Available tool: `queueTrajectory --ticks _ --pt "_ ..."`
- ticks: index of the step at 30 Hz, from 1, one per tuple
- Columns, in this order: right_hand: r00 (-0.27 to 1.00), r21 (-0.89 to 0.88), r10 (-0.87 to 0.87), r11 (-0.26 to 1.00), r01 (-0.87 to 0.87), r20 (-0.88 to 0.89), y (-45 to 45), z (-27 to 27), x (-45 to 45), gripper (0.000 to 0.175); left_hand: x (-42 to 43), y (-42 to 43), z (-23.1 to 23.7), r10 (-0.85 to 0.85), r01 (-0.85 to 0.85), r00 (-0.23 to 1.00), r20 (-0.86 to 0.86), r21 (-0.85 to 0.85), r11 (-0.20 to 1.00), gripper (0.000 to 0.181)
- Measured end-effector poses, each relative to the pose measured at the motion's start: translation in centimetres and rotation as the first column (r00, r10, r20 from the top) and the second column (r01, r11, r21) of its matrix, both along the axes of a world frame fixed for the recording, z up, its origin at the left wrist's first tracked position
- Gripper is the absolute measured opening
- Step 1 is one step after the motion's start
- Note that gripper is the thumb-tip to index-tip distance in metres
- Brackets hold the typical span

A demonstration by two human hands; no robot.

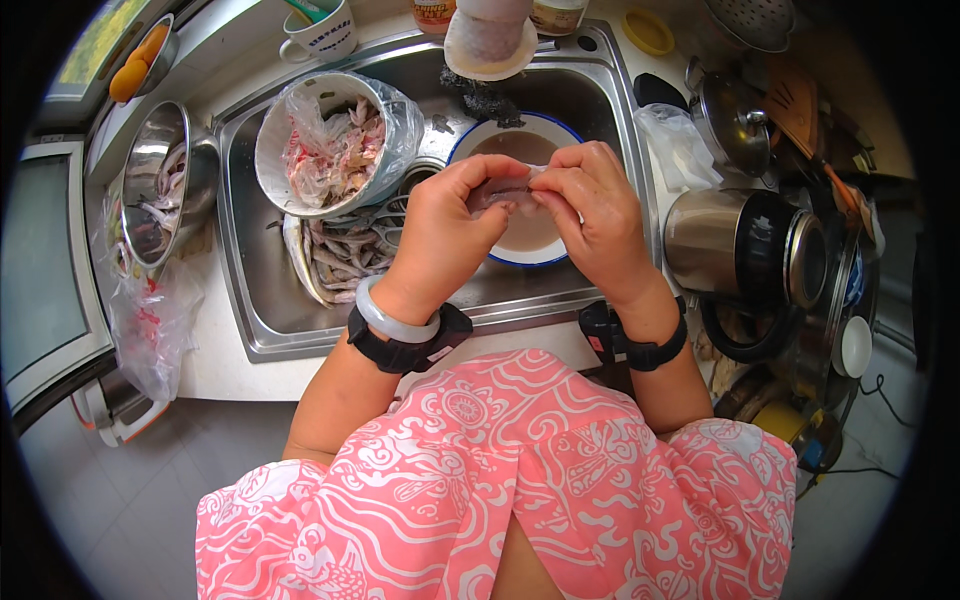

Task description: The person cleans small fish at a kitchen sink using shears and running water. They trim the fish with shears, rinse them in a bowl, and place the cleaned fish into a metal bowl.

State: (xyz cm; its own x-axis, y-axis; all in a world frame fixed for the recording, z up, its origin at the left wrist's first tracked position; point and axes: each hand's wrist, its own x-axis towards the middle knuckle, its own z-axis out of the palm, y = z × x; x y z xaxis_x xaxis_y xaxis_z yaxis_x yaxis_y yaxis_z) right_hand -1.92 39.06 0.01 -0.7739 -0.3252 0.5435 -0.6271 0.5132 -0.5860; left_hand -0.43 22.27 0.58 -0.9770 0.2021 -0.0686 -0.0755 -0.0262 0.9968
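Note:
My left hand (450, 225) and my right hand (596, 199) meet over a white basin with a blue rim (525, 257). Between their fingertips is a small, pale, wet fish (499, 191), partly hidden by the fingers. Cloudy brownish water (529, 234) stands in the basin below. To the left, several slender small fish (337, 259) lie on the sink floor, with scissors (388, 225) by them. Above these, a pail lined with a clear plastic bag (268, 169) holds pinkish fish scraps (341, 161).
A steel bowl (204, 180) with fish stands on the counter left of the steel sink (259, 341), near a plastic bag (154, 337). A faucet (491, 41) hangs above the basin beside a dark scouring mesh (484, 97). An electric kettle (705, 240) lies along the right side.

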Motion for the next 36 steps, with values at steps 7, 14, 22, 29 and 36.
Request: queueTrajectory --ticks 7,14,22,29,36 --pt "0.995 0.195 0.014 0.981 0.005 -0.095 0.0 -0.2 -0.2 0.019 -0.1 -0.1 -0.5 -0.028 0.028 1.000 -0.004 -0.080 0.996 0.029" --pt "0.994 0.246 0.034 0.969 -0.009 -0.099 0.1 -0.6 -0.1 0.020 -0.3 -0.3 -1.2 -0.007 0.008 0.994 0.107 -0.010 1.000 0.031" --pt "0.999 0.187 0.030 0.982 -0.024 -0.026 0.9 -0.3 0.4 0.018 -0.4 -0.7 -1.0 -0.018 -0.002 0.978 0.206 0.096 0.995 0.031" --pt "0.999 0.061 -0.029 0.998 0.031 -0.039 0.9 -0.5 0.2 0.018 -0.3 -0.6 -0.7 -0.028 0.003 0.977 0.212 0.114 0.994 0.030" --pt "0.996 0.107 -0.014 0.994 0.023 -0.088 0.7 -0.2 0.1 0.020 -0.1 -0.3 -0.6 -0.026 0.006 0.980 0.195 0.102 0.995 0.029"
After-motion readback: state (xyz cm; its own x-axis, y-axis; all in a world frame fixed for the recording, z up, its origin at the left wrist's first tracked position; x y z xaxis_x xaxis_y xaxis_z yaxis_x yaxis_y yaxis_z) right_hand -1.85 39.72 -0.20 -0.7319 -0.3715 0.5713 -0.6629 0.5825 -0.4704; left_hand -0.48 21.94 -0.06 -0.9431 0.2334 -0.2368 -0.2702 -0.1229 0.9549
